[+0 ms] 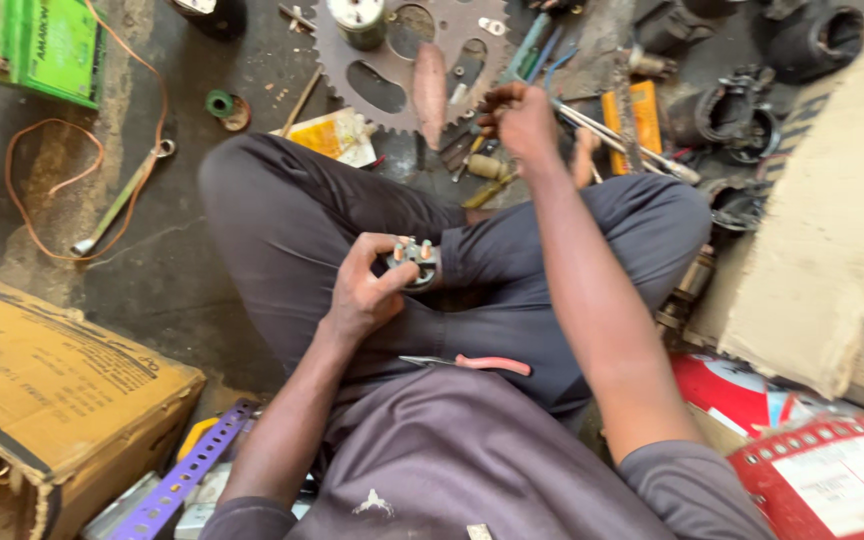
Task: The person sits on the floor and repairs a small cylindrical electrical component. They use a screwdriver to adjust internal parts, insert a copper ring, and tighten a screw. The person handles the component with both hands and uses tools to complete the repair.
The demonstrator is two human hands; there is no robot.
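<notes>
I sit cross-legged on the floor in dark grey trousers. My left hand (pixel 364 290) holds a small round grey metal part (pixel 414 261) with short studs, over my lap. My right hand (pixel 519 118) reaches forward to the tools on the floor, its fingers closed around something small that I cannot make out. Under that hand lie screwdrivers and small tools (pixel 482 165). A large toothed sprocket (pixel 392 60) lies just beyond them. Pliers with pink handles (pixel 477 363) rest on my lap.
A cardboard box (pixel 52 390) stands at the left. A green battery (pixel 37 45) with orange wire (pixel 47 185) and a spanner (pixel 117 205) lie at far left. Black cylindrical parts (pixel 732 115), flat cardboard (pixel 832 200) and red packaging (pixel 822 470) fill the right.
</notes>
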